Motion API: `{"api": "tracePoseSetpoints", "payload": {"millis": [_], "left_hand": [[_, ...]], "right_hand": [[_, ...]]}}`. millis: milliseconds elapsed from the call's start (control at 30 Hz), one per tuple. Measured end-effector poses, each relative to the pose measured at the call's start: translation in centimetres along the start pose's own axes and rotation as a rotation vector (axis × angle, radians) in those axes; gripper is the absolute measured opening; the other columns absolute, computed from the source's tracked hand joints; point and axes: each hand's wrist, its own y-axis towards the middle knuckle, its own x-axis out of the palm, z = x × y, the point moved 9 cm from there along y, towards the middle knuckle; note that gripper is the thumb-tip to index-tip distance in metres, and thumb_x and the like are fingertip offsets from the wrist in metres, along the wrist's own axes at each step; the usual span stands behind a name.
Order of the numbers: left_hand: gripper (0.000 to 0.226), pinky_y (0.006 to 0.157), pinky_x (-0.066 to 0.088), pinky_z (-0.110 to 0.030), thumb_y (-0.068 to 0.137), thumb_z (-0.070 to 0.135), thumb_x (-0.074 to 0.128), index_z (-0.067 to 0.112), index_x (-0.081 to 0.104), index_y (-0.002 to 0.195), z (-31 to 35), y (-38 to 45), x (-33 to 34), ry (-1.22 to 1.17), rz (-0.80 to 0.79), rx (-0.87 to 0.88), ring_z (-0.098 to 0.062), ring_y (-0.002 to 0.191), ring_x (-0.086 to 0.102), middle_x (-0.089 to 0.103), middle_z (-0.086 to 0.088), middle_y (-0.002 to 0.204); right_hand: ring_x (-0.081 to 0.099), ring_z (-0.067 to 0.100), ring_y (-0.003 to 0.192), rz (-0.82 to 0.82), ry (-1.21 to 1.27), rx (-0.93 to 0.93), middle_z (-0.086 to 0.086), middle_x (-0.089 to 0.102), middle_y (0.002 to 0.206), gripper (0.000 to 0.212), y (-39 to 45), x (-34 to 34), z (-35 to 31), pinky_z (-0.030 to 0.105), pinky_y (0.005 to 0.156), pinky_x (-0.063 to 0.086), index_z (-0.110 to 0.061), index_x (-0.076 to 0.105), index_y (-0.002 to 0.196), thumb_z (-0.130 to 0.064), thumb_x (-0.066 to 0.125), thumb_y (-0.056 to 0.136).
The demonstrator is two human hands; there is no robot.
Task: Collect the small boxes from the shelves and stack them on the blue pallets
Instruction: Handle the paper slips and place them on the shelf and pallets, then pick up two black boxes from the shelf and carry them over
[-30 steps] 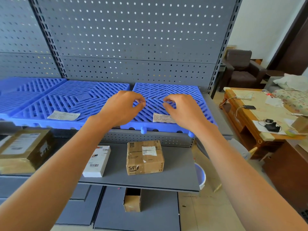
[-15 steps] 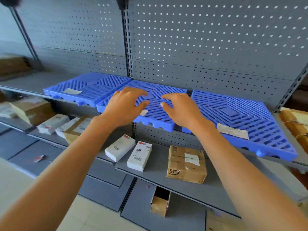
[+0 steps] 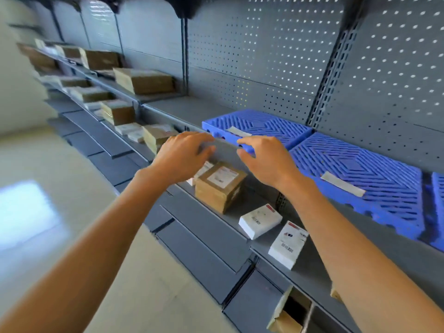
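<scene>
Two blue slatted pallets lie side by side on the upper shelf, a far one (image 3: 258, 127) and a near one (image 3: 365, 176), each bearing a paper label. On the shelf below sit a brown cardboard box (image 3: 219, 186) and two small white boxes (image 3: 259, 221) (image 3: 287, 247). My left hand (image 3: 183, 156) and my right hand (image 3: 268, 158) hover empty, fingers loosely curved, in front of the upper shelf's edge above the brown box. Neither touches anything.
More brown and white boxes (image 3: 144, 80) line the shelves further left, blurred. An open cardboard box (image 3: 290, 313) stands on the bottom shelf. Grey perforated back panels (image 3: 276, 56) rise behind. Pale floor (image 3: 60, 188) stretches to the left.
The view has swung left along the shelving. Both hands have shifted left with it, from over the blue pallets to the shelf edge above the brown box, still empty.
</scene>
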Motion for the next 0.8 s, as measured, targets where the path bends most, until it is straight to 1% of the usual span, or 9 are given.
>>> {"api": "tracePoseSetpoints", "payload": {"millis": [100,200,300,367,400,433,567,667,800], "left_hand": [[0.035,0.097,0.049,-0.045,0.101,0.044,0.049,0.03,0.061,0.13,-6.2,-1.9,-2.7,0.039,0.02,-0.068,-0.029,0.117,0.059,0.065,-0.001,0.13],[0.035,0.097,0.051,-0.048,0.102,0.044,0.049,0.028,0.061,0.13,-11.4,-3.9,-4.8,0.033,0.033,-0.146,-0.026,0.113,0.061,0.064,0.001,0.132],[0.036,0.101,0.048,-0.05,0.101,0.046,0.05,0.029,0.061,0.131,-16.1,-5.6,-6.5,0.038,0.063,-0.216,-0.024,0.117,0.06,0.063,0.001,0.134],[0.036,0.106,0.043,-0.052,0.101,0.042,0.052,0.025,0.061,0.132,-19.0,-6.5,-7.5,0.048,0.086,-0.267,-0.025,0.122,0.057,0.062,-0.002,0.135],[0.036,0.107,0.041,-0.053,0.101,0.041,0.053,0.024,0.061,0.133,-20.3,-6.9,-8.0,0.06,0.101,-0.293,-0.026,0.125,0.055,0.062,-0.003,0.136],[0.037,0.108,0.039,-0.054,0.101,0.04,0.053,0.022,0.06,0.133,-21.5,-7.1,-8.5,0.074,0.116,-0.315,-0.027,0.128,0.053,0.062,-0.003,0.137],[0.041,0.108,0.038,-0.046,0.101,0.043,0.052,0.02,0.06,0.135,-25.9,-7.1,-9.2,0.135,0.12,-0.382,-0.025,0.129,0.053,0.061,-0.001,0.138],[0.043,0.109,0.04,-0.046,0.102,0.046,0.05,0.022,0.058,0.137,-29.3,-6.1,-8.8,0.18,0.107,-0.43,-0.024,0.13,0.052,0.06,0.0,0.14],[0.043,0.108,0.04,-0.049,0.102,0.046,0.049,0.023,0.058,0.137,-33.5,-3.5,-7.7,0.219,0.079,-0.475,-0.024,0.131,0.052,0.06,-0.001,0.14]], "right_hand": [[0.057,0.028,0.122,-0.025,0.022,-0.084,0.004,0.066,0.131,0.036,3.1,3.6,-6.1,0.043,0.101,0.045,-0.022,0.064,0.131,-0.035,0.055,0.099],[0.053,0.024,0.128,-0.075,0.067,-0.157,0.001,0.062,0.137,0.038,5.5,6.9,-11.2,0.043,0.106,0.042,-0.022,0.062,0.134,-0.036,0.052,0.1],[0.055,0.027,0.125,-0.112,0.088,-0.229,0.003,0.065,0.133,0.035,7.8,9.7,-15.5,0.046,0.105,0.042,-0.02,0.064,0.13,-0.033,0.053,0.099],[0.056,0.029,0.122,-0.137,0.093,-0.263,0.006,0.066,0.129,0.034,9.3,11.6,-18.0,0.045,0.102,0.044,-0.018,0.065,0.126,-0.032,0.052,0.099],[0.056,0.029,0.122,-0.146,0.101,-0.279,0.006,0.066,0.13,0.035,10.0,12.5,-19.1,0.044,0.101,0.045,-0.019,0.065,0.128,-0.033,0.052,0.099],[0.056,0.029,0.122,-0.152,0.117,-0.296,0.006,0.065,0.131,0.037,10.7,13.3,-20.2,0.043,0.102,0.046,-0.021,0.063,0.131,-0.035,0.052,0.099],[0.054,0.027,0.126,-0.171,0.161,-0.367,0.005,0.063,0.135,0.04,14.0,16.7,-23.4,0.041,0.105,0.043,-0.021,0.059,0.137,-0.035,0.053,0.099],[0.055,0.027,0.126,-0.188,0.181,-0.403,0.006,0.064,0.134,0.04,16.8,19.1,-24.7,0.04,0.105,0.042,-0.02,0.059,0.137,-0.035,0.053,0.1],[0.055,0.027,0.125,-0.21,0.203,-0.43,0.006,0.062,0.136,0.04,21.6,22.6,-25.3,0.042,0.103,0.043,-0.022,0.057,0.139,-0.035,0.054,0.101]]}}
